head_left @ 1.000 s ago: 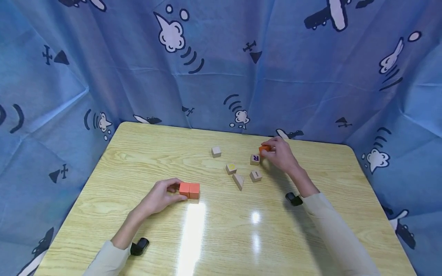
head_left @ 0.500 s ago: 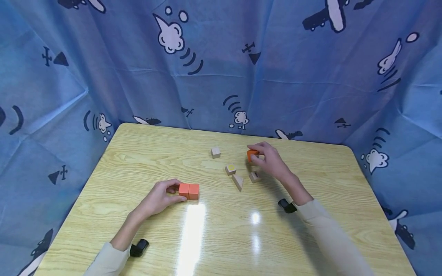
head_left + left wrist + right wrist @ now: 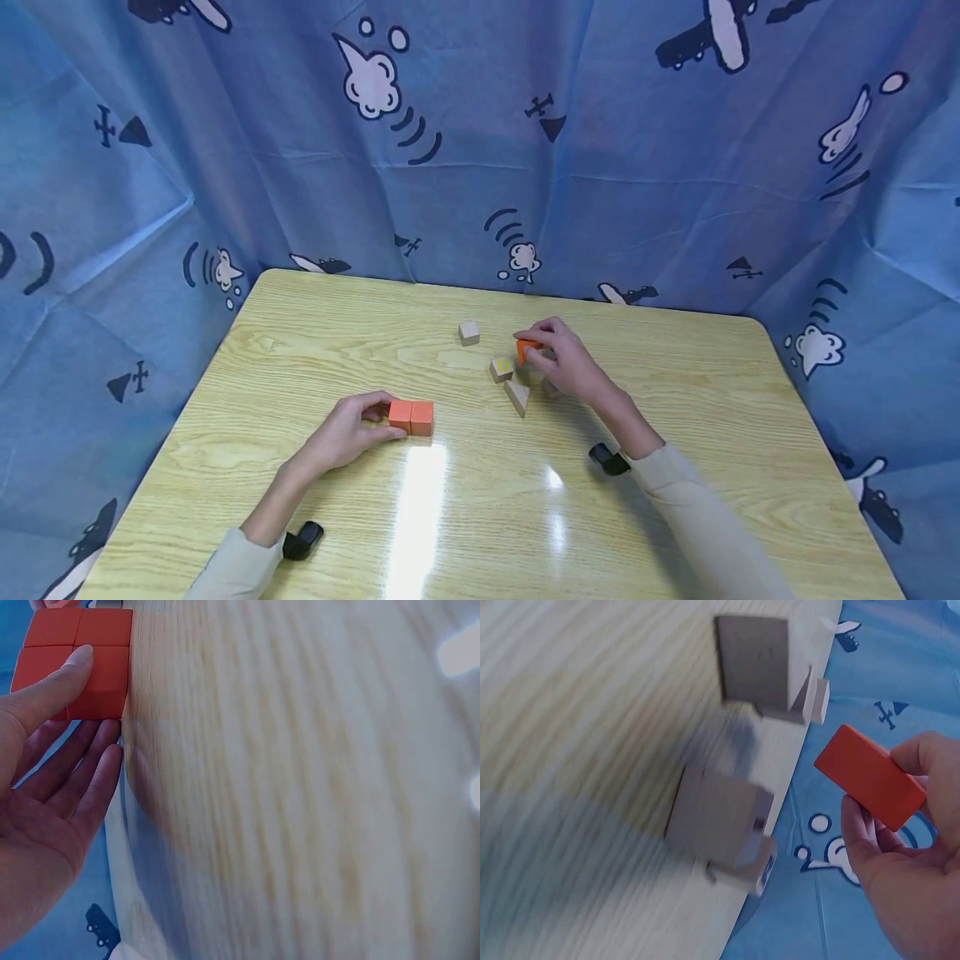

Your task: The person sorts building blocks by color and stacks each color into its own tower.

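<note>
Pinched in the right fingers (image 3: pixel 857 829), the orange block (image 3: pixel 870 780) could clip the yellow-marked wooden block (image 3: pixel 501 370) just beside them if carried too low, while the left fingers (image 3: pixel 101 780), pinching the red blocks (image 3: pixel 101 682), could skew those by squeezing unevenly.

Pale wood-grain table (image 3: pixel 300 333), plain wooden cube (image 3: pixel 468 334), yellow-marked block (image 3: pixel 501 371), wooden triangle (image 3: pixel 517 397), red-orange blocks (image 3: pixel 422 419)
</note>
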Demonstrator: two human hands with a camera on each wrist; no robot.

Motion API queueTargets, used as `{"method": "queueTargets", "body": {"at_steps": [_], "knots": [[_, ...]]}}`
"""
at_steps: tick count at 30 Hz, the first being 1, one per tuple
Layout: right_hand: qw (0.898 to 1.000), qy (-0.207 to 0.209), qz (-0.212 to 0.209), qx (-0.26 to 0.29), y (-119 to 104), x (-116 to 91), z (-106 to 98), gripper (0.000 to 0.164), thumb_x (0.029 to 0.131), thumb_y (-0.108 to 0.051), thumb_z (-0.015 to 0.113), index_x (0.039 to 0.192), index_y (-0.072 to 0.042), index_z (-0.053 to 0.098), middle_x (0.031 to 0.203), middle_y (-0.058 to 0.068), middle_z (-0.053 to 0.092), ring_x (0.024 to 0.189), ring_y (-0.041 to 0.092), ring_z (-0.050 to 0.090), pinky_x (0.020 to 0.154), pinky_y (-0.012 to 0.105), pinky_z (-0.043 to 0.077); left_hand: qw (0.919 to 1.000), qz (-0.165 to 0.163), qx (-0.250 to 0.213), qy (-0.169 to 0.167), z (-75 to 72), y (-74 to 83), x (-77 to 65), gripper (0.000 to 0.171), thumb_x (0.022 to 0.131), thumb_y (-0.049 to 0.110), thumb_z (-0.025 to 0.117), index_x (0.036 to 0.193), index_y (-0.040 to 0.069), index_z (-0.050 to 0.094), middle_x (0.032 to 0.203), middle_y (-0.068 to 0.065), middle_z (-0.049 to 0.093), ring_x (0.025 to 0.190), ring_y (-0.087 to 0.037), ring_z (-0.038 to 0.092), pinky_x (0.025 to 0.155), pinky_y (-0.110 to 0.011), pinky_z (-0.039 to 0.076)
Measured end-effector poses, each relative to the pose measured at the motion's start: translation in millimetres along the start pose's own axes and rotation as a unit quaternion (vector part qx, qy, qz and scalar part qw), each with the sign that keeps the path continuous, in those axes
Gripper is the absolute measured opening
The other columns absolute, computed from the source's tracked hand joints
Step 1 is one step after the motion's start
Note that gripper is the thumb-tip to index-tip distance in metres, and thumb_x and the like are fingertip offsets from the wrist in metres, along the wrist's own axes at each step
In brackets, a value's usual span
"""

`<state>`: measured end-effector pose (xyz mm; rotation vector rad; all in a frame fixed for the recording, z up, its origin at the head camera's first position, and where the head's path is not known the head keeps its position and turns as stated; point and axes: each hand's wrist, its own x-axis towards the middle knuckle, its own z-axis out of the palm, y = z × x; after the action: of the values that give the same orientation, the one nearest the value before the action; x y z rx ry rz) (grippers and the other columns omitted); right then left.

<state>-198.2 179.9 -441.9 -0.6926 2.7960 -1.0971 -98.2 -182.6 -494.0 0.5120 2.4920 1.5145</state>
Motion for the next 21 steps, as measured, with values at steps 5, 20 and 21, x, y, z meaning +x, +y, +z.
{"method": "queueTargets", "body": {"at_steps": [5, 20, 21], "knots": [[1.000, -0.010, 0.003, 0.029, -9.5, -0.6, 9.1, 0.027, 0.102, -0.007, 0.059, 0.125, -0.001, 0.071, 0.122, 0.017, 0.052, 0.106, 0.031, 0.056, 0.091, 0.047, 0.052, 1.0000, 0.000, -0.002, 0.000, 0.2, 0.0, -0.1, 0.029, 0.089, 0.014, 0.082, 0.115, 0.009, 0.072, 0.109, -0.004, 0.072, 0.100, -0.022, 0.069, 0.089, -0.038, 0.058], [0.993, -0.023, -0.008, 0.116, -35.1, -2.8, 41.0, 0.023, 0.098, -0.010, 0.070, 0.120, -0.004, 0.068, 0.122, 0.009, 0.063, 0.112, 0.025, 0.058, 0.101, 0.045, 0.054, 1.0000, -0.005, 0.000, -0.002, 0.3, -2.7, -0.9, 0.032, 0.089, 0.018, 0.082, 0.117, 0.008, 0.071, 0.111, -0.005, 0.072, 0.100, -0.022, 0.069, 0.087, -0.035, 0.058], [0.991, -0.024, -0.010, 0.130, -37.3, -3.1, 43.1, 0.023, 0.098, -0.010, 0.070, 0.120, -0.004, 0.068, 0.122, 0.008, 0.064, 0.111, 0.025, 0.059, 0.100, 0.044, 0.055, 1.0000, -0.004, 0.000, -0.001, 0.1, -2.7, -0.9, 0.031, 0.089, 0.018, 0.082, 0.117, 0.008, 0.071, 0.111, -0.005, 0.072, 0.100, -0.022, 0.069, 0.088, -0.035, 0.058]]}}
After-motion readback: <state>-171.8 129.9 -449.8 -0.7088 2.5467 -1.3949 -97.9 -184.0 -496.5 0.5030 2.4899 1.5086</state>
